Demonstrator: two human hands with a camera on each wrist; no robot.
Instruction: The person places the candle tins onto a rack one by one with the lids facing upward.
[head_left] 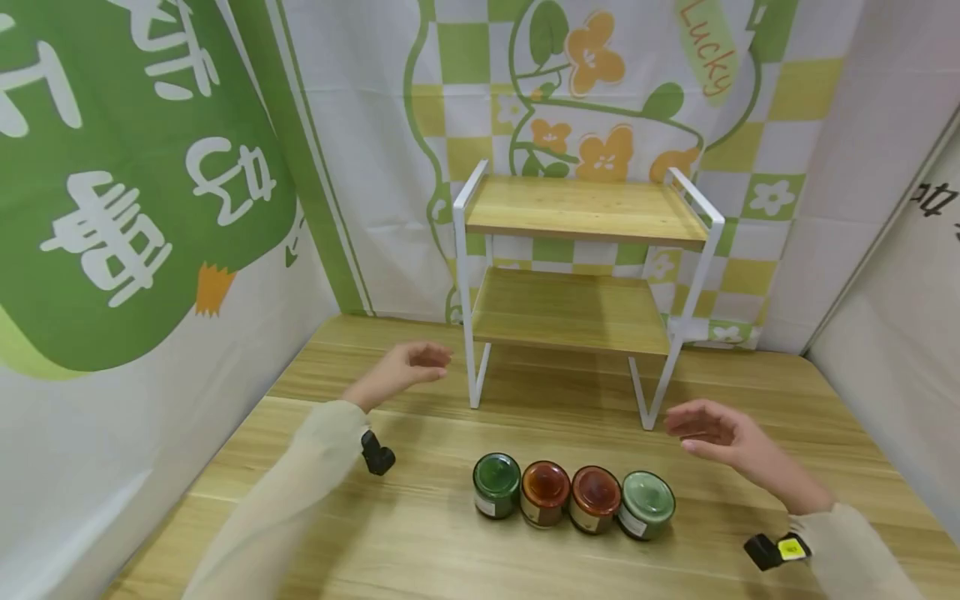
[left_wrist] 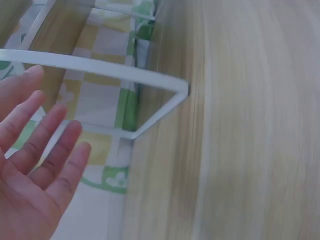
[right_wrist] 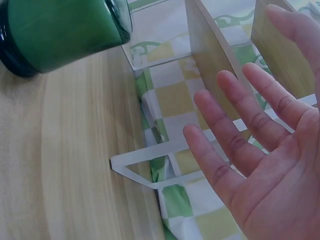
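Four glass jars stand in a row on the table in the head view: a dark green jar (head_left: 497, 485), a reddish-brown jar (head_left: 545, 493), another reddish-brown jar (head_left: 596, 498) and a light green jar (head_left: 647, 504). The left hand (head_left: 408, 371) hovers left of the two-tier shelf (head_left: 573, 308), fingers relaxed and holding nothing. Right of the shelf, the right hand (head_left: 716, 433) is raised and empty, nearest to the light green jar. In the left wrist view the hand (left_wrist: 42, 165) has its fingers spread. A green jar (right_wrist: 65, 32) shows at the upper left of the right wrist view, apart from the hand (right_wrist: 265, 145).
The shelf's white metal frame (head_left: 462, 283) stands toward the back of the wooden table (head_left: 405, 533). Printed cloth walls (head_left: 375, 167) enclose the back and both sides. Black wrist devices sit by both sleeves.
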